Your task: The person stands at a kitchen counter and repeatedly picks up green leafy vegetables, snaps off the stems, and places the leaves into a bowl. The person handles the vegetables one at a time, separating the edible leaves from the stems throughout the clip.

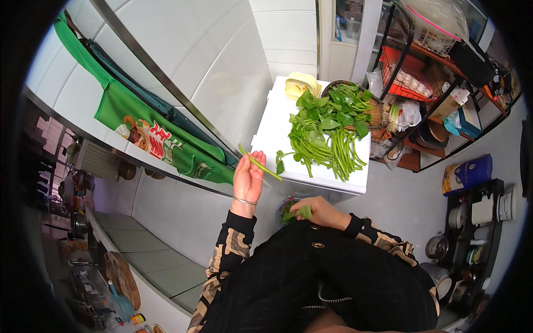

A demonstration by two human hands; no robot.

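My left hand, palm up with a bracelet at the wrist, holds a green stem beside the near left corner of a white cabinet top. My right hand has green leaves at its fingertips, above a tub on the floor side with more leaves in it. On the white top lies a heap of leafy greens with cut long stems at its near side. A small leafy sprig lies at the near left edge.
A yellow plastic container and a woven basket stand at the back of the top. To the right is a rack with a red basket of eggs. A green apron hangs at the left. A blue bag stands right.
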